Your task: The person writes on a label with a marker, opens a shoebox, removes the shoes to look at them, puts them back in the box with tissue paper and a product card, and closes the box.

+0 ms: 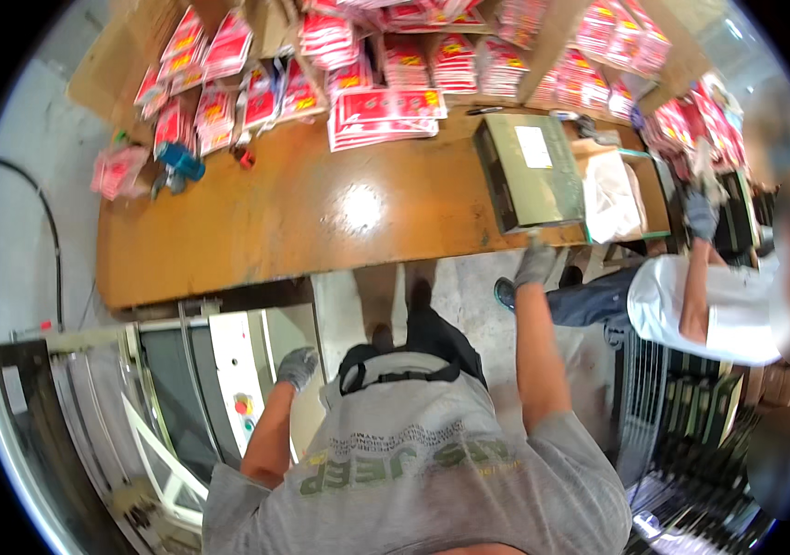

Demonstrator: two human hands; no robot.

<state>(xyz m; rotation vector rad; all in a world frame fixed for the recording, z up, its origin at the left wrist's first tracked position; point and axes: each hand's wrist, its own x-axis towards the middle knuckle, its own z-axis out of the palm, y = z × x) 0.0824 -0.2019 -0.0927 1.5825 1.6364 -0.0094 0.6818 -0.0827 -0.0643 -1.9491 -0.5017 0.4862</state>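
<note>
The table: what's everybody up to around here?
The person's gloved right hand is at the near edge of the table, by the green box; blur hides whether they touch. The gloved left hand is beside a white panel. Red packets are stacked along the far side. At right, a co-worker's hand is near more of them.

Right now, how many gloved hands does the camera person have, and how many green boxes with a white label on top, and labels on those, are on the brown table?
Left hand and right hand, gloved: 2
Green box: 1
White label: 1
Total: 4
</note>
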